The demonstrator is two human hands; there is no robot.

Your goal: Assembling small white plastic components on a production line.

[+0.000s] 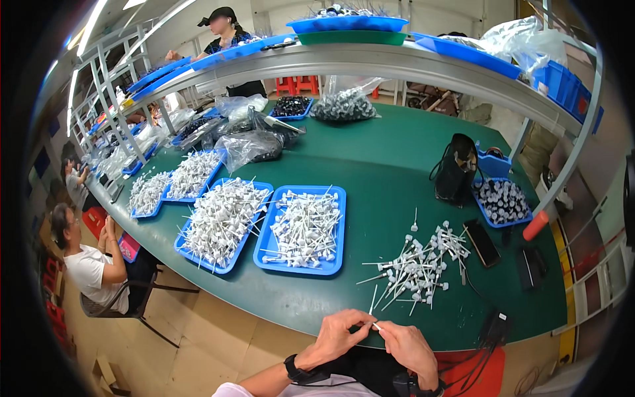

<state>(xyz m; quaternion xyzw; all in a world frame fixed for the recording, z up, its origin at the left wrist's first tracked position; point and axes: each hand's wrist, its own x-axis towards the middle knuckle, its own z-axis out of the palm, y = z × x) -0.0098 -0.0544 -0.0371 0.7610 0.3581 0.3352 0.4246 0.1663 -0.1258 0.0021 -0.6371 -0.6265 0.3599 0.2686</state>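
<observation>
Close to the table's near edge, my left hand point(340, 335) and my right hand point(408, 345) meet with fingertips pinched together. Between them is a small white stemmed part point(377, 325), mostly covered by the fingers. Just beyond lies a loose pile of similar parts point(417, 268), each with a white cap-like head and a thin pale stem. One blue tray point(342, 231) left of the pile holds many more of them. Beside it, another blue tray point(182, 249) is heaped higher with the same parts.
Further left, smaller blue trays point(218, 173) hold more white parts. To the right are a phone point(481, 243), a black bag point(456, 169), and a blue tray point(487, 215) of dark-and-white pieces. Plastic bags point(248, 145) lie at the back under a raised shelf point(370, 58). A seated person point(99, 268) is at left.
</observation>
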